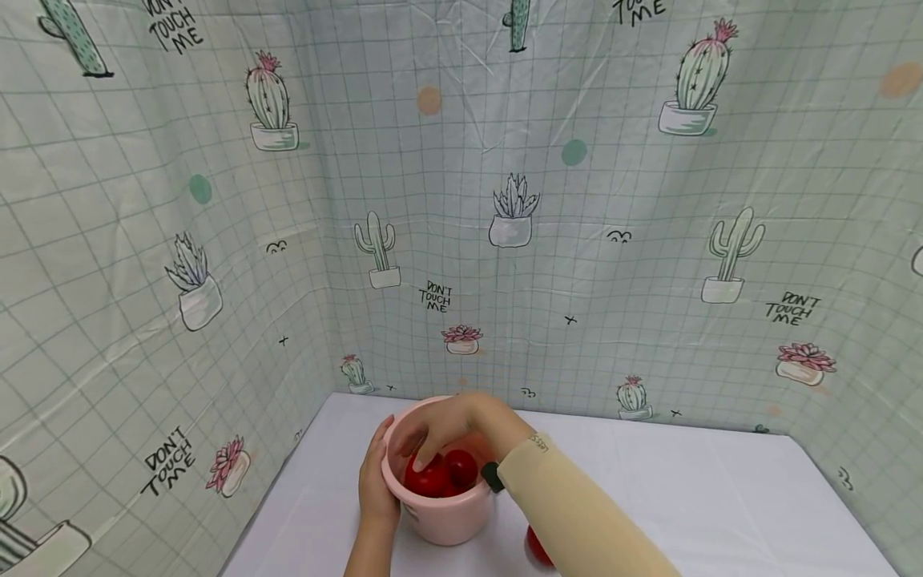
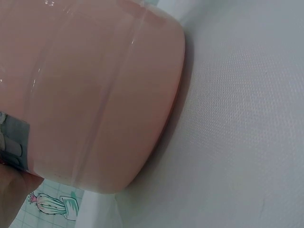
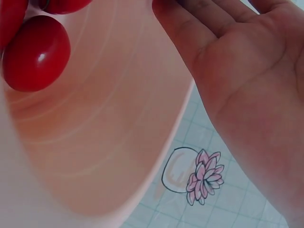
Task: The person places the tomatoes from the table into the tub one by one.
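Note:
A pink bucket (image 1: 447,519) stands on the table with several glossy, round red fruits, tomato-like, inside. My left hand (image 1: 378,481) rests along the outside of its left wall, with the fingertips near the rim. The left wrist view shows part of that hand (image 2: 15,192) beside the bucket's wall (image 2: 104,95). From above, my right hand (image 1: 447,421) reaches into the bucket and holds a red fruit (image 1: 427,479), the thumb lying over it. Another red fruit (image 1: 461,466) lies beside it. In the right wrist view the palm (image 3: 256,80) shows, but its fingertips are mostly out of frame.
A further red fruit (image 1: 537,550) lies on the white table (image 1: 671,489) right of the bucket, partly hidden by my right sleeve (image 1: 577,505). Behind and to the left hangs a grid-patterned cloth (image 1: 577,344) with cactus drawings.

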`<state>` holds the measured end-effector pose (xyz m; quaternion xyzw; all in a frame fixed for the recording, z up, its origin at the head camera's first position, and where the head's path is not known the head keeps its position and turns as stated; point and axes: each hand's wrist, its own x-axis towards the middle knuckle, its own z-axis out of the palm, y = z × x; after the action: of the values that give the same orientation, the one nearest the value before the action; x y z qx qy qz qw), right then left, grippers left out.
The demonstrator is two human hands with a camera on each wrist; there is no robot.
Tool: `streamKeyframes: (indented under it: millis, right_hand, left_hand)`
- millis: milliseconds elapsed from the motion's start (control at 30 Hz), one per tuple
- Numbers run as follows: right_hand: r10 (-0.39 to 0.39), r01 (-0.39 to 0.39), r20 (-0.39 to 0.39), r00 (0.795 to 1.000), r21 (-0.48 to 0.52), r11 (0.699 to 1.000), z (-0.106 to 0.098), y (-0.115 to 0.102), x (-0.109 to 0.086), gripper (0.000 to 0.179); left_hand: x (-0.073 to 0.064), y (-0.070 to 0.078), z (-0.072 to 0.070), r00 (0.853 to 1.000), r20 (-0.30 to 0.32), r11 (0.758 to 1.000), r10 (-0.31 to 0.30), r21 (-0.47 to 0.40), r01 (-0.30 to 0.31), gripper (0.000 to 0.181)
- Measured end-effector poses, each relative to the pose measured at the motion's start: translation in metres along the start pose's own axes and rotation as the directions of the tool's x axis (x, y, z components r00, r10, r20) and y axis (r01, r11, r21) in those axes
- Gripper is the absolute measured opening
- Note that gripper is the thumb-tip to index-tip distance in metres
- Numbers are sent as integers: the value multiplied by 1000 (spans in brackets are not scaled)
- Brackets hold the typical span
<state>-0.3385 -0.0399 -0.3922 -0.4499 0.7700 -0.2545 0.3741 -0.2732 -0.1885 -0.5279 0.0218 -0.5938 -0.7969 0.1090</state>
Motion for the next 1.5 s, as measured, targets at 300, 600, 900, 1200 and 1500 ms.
streamKeyframes:
  millis: [300,600,900,1200,1500]
  right_hand:
    - [23,-23,-55,998,4,1000,-1,8,-13,43]
    - [-17,20,-80,997,37,999,-5,12,-32,50]
    - [26,-31,-254,967,-15,999,-5,31,-69,50]
    - [79,-26,-498,863,112,993,15,66,-115,54]
    - [116,91,-631,767,285,954,59,109,-140,66]
  left_hand:
    - [-2,-1,2,1000,-10,1000,-9,30,9,46]
    - [0,0,1,1000,-16,1000,-1,28,2,46]
    - [-1,-1,2,1000,-19,997,3,71,-2,45]
    - [1,0,3,1000,-22,997,13,73,-11,45]
    - [0,0,1,999,-37,997,0,74,2,46]
